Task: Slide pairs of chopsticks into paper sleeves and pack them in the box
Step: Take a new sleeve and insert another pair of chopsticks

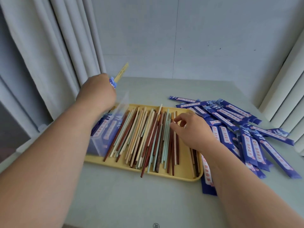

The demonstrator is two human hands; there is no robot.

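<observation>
Lying loose in the yellow tray (181,176) on the desk (131,203) are dozens of chopsticks (144,137) in brown, cream and mint, so most of the work is probably still waiting. The right hand (192,129) is pinching at one with thumb and forefinger. Blue sleeves (246,137) are lying heaped beside the tray. The clear box (98,145) is holding a few packed ones. Above it, the left hand (97,91) is gripping a sleeved pair (120,72).

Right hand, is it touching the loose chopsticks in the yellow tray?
Touching. The head view shows the right hand with thumb and curled fingertips down on the loose chopsticks in the yellow tray, no gap visible.
</observation>
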